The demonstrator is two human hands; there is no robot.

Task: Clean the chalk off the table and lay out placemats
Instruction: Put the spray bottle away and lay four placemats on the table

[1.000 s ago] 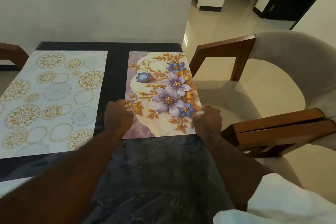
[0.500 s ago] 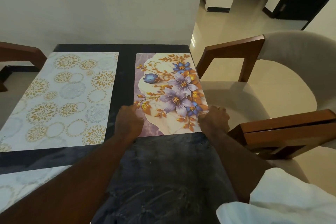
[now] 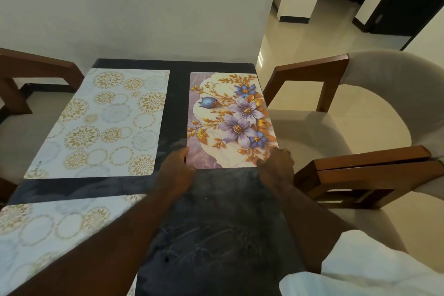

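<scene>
At two o'clock on the dark, chalk-smeared tabletop (image 3: 216,223) lies a rectangular placemat printed with purple and blue flowers and gold leaves (image 3: 230,120), flat. The left hand (image 3: 177,168) at its seven o'clock corner and the right hand (image 3: 276,163) at five o'clock grip it with curled fingers.

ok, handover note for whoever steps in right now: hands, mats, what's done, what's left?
Left hand: grips the floral placemat at its near-left corner.
Right hand: grips its near-right corner.
The floral placemat lies flat at the table's far right. The far gold-circle placemat and near gold-circle placemat lie on the left.
Done: three mats down.
Left: let go. The near-right spot is bare with whitish smears and probably needs wiping, then a mat.
</scene>
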